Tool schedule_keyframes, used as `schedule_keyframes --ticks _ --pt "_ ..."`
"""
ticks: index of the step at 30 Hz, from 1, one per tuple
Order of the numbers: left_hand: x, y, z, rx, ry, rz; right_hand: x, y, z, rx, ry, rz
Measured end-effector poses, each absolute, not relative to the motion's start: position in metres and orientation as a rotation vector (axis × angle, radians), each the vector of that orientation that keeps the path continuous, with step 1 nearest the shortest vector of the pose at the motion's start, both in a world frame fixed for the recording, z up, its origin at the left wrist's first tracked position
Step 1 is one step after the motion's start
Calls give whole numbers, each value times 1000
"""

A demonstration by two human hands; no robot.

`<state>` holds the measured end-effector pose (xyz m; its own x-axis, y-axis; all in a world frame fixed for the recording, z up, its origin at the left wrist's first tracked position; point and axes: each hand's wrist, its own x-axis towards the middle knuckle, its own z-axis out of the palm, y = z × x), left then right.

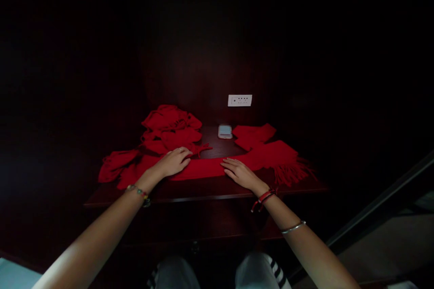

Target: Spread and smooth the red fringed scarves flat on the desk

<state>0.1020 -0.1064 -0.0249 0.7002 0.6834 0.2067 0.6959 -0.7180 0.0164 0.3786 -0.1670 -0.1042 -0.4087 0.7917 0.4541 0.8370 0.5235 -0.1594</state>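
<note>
A red fringed scarf (205, 168) stretches lengthwise along the front of a dark wooden shelf. My left hand (175, 161) lies palm down on its left part, fingers extended over the cloth. Farther right, my right hand (239, 173) rests flat on the same scarf with its fingers stretched out. The two hands are apart, with a strip of red cloth between them. Loose fringe (291, 171) spreads at the scarf's right end. Behind my left hand is a heap of red cloth (171, 124), with more crumpled red cloth (117, 165) at the far left.
Another piece of red cloth (254, 133) lies at the back right. A phone-like device (225, 131) with a lit screen sits near the back wall, below a white socket panel (240, 100). The dark shelf's front edge (203, 198) runs just before my hands.
</note>
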Motion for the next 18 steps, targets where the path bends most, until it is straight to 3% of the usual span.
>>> schedule_keyframes --ticks 6,9,14,18 --pt "91 -64 -6 -3147 -1384 527 382 -162 -111 -1409 -2383 -84" --pt "83 -59 -5 -3179 -1354 498 383 -161 -112 -1408 -2366 -75" --pt "68 -58 -17 -3322 -1430 89 382 -162 -110 -1415 -2335 -65" --pt "55 -56 -23 -3213 -1469 228 381 -164 -107 -1412 -2340 -53"
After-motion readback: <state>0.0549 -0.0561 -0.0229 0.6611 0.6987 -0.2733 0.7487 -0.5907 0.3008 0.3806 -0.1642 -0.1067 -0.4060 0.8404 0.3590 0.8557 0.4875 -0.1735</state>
